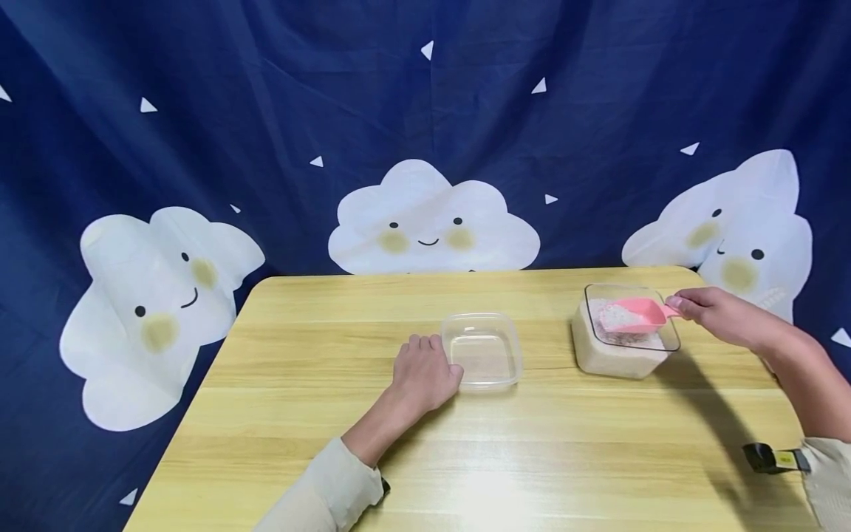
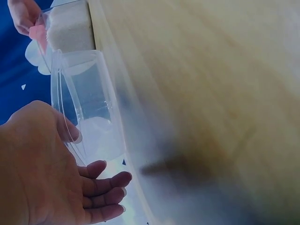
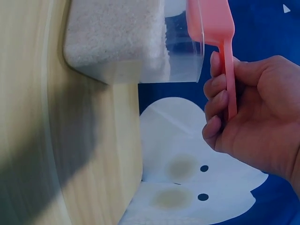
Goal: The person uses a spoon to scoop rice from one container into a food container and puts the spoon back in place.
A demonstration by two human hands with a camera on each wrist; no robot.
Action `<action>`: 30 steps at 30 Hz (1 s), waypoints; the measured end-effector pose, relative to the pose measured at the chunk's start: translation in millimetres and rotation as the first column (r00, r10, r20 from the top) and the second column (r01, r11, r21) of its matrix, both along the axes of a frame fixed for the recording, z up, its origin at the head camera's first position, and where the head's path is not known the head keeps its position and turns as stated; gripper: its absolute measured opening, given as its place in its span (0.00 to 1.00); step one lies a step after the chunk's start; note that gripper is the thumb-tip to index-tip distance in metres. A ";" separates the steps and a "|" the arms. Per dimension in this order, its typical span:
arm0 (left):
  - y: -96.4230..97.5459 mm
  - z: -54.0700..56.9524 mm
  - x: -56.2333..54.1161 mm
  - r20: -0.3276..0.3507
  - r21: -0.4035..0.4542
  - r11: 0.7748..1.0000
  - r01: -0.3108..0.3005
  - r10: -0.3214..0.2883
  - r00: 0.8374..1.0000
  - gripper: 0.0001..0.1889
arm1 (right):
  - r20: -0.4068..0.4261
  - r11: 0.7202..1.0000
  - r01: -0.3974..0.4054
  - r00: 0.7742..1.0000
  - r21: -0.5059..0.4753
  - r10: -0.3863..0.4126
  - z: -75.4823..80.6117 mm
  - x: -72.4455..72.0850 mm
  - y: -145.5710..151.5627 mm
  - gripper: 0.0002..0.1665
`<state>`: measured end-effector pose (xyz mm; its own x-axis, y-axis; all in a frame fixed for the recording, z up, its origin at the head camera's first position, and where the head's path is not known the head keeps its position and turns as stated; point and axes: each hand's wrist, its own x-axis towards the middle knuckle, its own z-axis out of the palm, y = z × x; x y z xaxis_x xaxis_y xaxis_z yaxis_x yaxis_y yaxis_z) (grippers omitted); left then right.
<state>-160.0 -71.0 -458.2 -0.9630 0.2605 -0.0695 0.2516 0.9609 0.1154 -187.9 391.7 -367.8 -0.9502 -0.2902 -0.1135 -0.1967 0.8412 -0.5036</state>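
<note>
My left hand [image 1: 425, 369] rests against the left side of a clear plastic container [image 1: 482, 351], which holds nothing I can see. In the left wrist view, the thumb [image 2: 70, 131] lies at the rim and the other fingers are loosely bent below it. My right hand [image 1: 721, 314] grips the handle of a pink scoop [image 1: 645, 314], fingers curled around it in the right wrist view. White grains that look like rice fill the scoop's front. The scoop is over the mouth of a clear square bin [image 1: 618, 362], filled with the same grains [image 3: 112, 35].
Both containers stand on a light wooden table [image 1: 299, 414], the bin near its right edge. Behind hangs a dark blue curtain [image 1: 279, 89] printed with white clouds. A dark strap device [image 1: 764, 458] sits at the right sleeve.
</note>
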 end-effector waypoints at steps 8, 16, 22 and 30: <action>1.2 -0.4 -0.1 -0.003 -0.008 1.000 0.008 -0.008 1.000 0.19 | -0.013 1.000 0.013 1.000 -0.021 -0.013 4.8 -1.1 -7.4 0.19; 0.7 0.7 -0.3 0.006 -0.002 1.000 -0.002 0.002 1.000 0.21 | 0.018 0.999 0.015 1.000 -0.037 -0.015 9.3 -4.6 -21.5 0.20; 1.3 0.2 -0.3 0.006 -0.009 1.000 -0.001 0.001 1.000 0.20 | 0.004 0.997 0.000 1.000 -0.075 0.001 7.0 -7.3 -32.4 0.19; 2.0 0.1 -0.1 0.012 -0.012 1.000 -0.008 0.008 1.000 0.19 | -0.007 0.995 -0.032 0.999 -0.094 0.032 8.3 -10.4 -44.5 0.18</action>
<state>-160.1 -69.0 -458.0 -0.9642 0.2516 -0.0842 0.2423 0.9643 0.1067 -198.2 347.2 -359.5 -0.9409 -0.3295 -0.0785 -0.2259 0.7832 -0.5793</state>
